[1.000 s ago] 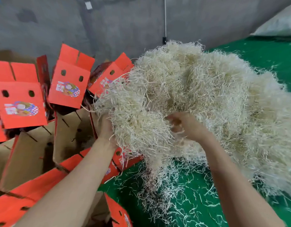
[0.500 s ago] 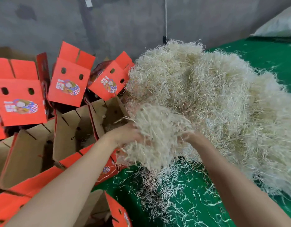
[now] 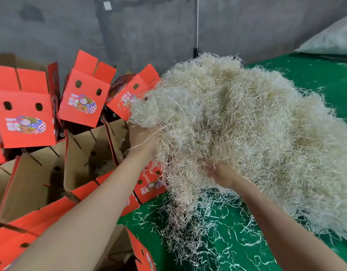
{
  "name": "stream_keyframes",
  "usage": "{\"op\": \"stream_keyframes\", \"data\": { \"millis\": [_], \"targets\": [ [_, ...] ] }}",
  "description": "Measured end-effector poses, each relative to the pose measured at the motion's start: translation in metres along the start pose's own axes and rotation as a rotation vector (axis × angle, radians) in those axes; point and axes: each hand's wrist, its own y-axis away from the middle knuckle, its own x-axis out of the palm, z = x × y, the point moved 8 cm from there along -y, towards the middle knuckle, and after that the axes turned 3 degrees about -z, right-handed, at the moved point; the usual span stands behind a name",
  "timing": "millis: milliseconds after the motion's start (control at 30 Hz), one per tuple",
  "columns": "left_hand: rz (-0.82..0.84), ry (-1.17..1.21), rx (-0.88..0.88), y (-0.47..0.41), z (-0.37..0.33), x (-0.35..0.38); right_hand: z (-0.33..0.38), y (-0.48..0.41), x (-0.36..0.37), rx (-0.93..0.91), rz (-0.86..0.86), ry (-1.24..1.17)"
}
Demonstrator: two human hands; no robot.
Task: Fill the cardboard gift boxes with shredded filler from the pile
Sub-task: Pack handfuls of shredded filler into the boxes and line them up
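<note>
Progress: we judged the job to be at an early stage. Of the gift boxes (image 3: 82,98) heaped left of the pile (image 3: 247,133), only one open box (image 3: 88,153) showed a few strands at its bottom. The other interiors we could see looked bare.
Left to do: the clump had to go into a box, then the same for the rest.
Left hand (image 3: 144,142): at the pile's left edge, curled under a clump (image 3: 161,108) held up on the boxes' side.
Right hand (image 3: 224,176): sunk in the pile's lower front with its fingers hidden, so we could not tell its grip.
Counts: two hands, one pile, one raised clump and at least seven boxes; the boxes overlapped, so we got no exact number.
Strays: loose strands (image 3: 217,222) lay on the green counter (image 3: 325,79) below the pile.
</note>
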Motion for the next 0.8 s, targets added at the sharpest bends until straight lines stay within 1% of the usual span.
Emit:
{"op": "stream_keyframes", "data": {
  "millis": [67, 133, 200, 267, 333, 400, 433, 467, 533, 567, 600, 667, 700, 767, 800],
  "targets": [
    [0.016, 0.14, 0.002, 0.005, -0.008, -0.002, -0.007, 0.0, 0.01, 0.027, 0.062, 0.08],
    [-0.003, 0.213, 0.018, 0.011, -0.011, -0.012, 0.008, -0.002, 0.003, 0.021, 0.08, 0.064],
    [-0.007, 0.248, 0.009, 0.016, -0.009, -0.02, 0.037, -0.005, -0.02, -0.021, -0.011, 0.05],
    [-0.014, 0.285, 0.036, 0.024, -0.016, -0.032, 0.074, -0.004, -0.054, -0.081, -0.196, 0.004],
    [-0.046, 0.327, 0.085, 0.038, -0.027, -0.053, 0.114, 0.007, -0.083, -0.15, -0.345, -0.15],
    [-0.042, 0.336, 0.143, 0.054, -0.037, -0.079, 0.154, 0.022, -0.097, -0.219, -0.391, -0.353],
    [-0.035, 0.333, 0.182, 0.063, -0.042, -0.094, 0.171, 0.03, -0.097, -0.237, -0.363, -0.488],
    [-0.032, 0.331, 0.223, 0.074, -0.047, -0.109, 0.188, 0.039, -0.091, -0.233, -0.289, -0.667],
    [-0.022, 0.32, 0.291, 0.099, -0.054, -0.139, 0.224, 0.059, -0.072, -0.221, -0.067, -1.066],
    [-0.015, 0.309, 0.303, 0.111, -0.053, -0.153, 0.245, 0.07, -0.06, -0.242, 0.068, -1.228],
    [-0.015, 0.29, 0.291, 0.12, -0.049, -0.167, 0.263, 0.082, -0.047, -0.255, 0.199, -1.33],
    [-0.037, 0.252, 0.244, 0.136, -0.03, -0.194, 0.294, 0.103, -0.024, -0.269, 0.406, -1.394],
    [-0.075, 0.212, 0.213, 0.141, -0.018, -0.208, 0.304, 0.11, -0.011, -0.272, 0.482, -1.386],
    [-0.157, 0.107, 0.158, 0.154, 0.01, -0.237, 0.316, 0.121, 0.014, -0.215, 0.546, -1.349],
    [-0.137, 0.027, 0.144, 0.16, 0.025, -0.246, 0.319, 0.125, 0.025, -0.173, 0.567, -1.338]
  ]
}}
